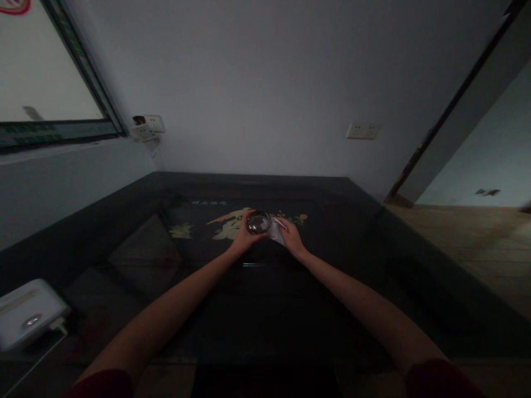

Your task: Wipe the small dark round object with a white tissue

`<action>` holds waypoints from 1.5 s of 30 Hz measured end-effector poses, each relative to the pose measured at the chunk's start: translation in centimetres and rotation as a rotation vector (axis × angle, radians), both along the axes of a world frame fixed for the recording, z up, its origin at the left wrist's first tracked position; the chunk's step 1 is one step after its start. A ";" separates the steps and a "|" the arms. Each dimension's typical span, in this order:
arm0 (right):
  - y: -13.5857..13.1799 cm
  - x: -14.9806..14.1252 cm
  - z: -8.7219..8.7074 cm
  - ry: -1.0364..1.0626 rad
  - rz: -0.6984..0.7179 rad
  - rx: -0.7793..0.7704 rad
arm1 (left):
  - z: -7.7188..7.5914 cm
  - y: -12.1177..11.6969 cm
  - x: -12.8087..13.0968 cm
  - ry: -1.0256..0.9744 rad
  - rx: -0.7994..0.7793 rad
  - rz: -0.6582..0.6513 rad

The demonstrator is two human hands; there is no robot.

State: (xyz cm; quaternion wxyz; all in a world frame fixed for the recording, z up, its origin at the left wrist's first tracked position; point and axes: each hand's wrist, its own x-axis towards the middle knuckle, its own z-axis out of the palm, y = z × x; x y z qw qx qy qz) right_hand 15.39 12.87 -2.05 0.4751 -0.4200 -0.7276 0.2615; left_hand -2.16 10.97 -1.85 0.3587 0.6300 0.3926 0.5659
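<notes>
Because its near and left sides are wrapped by the thumb and fingers of the left hand, the round glass vessel is apparently kept steady, with its top left uncovered. It is held over the middle of the dark table; whether it is lifted or rested there cannot be told. By the right hand a white cloth or tissue is pinched, placed just beside the vessel, probably so that both are within easy reach. At the left edge, a white device is set well apart, perhaps keeping its cable away.
</notes>
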 end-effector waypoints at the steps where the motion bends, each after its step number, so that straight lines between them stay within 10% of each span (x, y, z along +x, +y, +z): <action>1: -0.2 0.2 -0.1 0.021 0.004 -0.004 | 0.1 -0.1 0.2 -0.051 -0.007 0.017; 16: 0.7 1.7 -1.0 0.221 -0.153 -0.102 | -0.1 -0.4 0.5 -0.575 -0.469 -0.172; 25: 0.5 3.3 3.6 0.154 -0.126 0.040 | 1.0 -0.8 -0.1 -0.591 -0.555 -0.384; 34: -3.6 0.5 4.6 -0.677 0.208 0.458 | -0.5 0.3 -0.6 -0.560 -0.558 -0.254; 45: -6.5 -1.8 3.8 -0.997 0.100 0.545 | 0.0 0.1 0.2 -0.707 -0.689 -0.298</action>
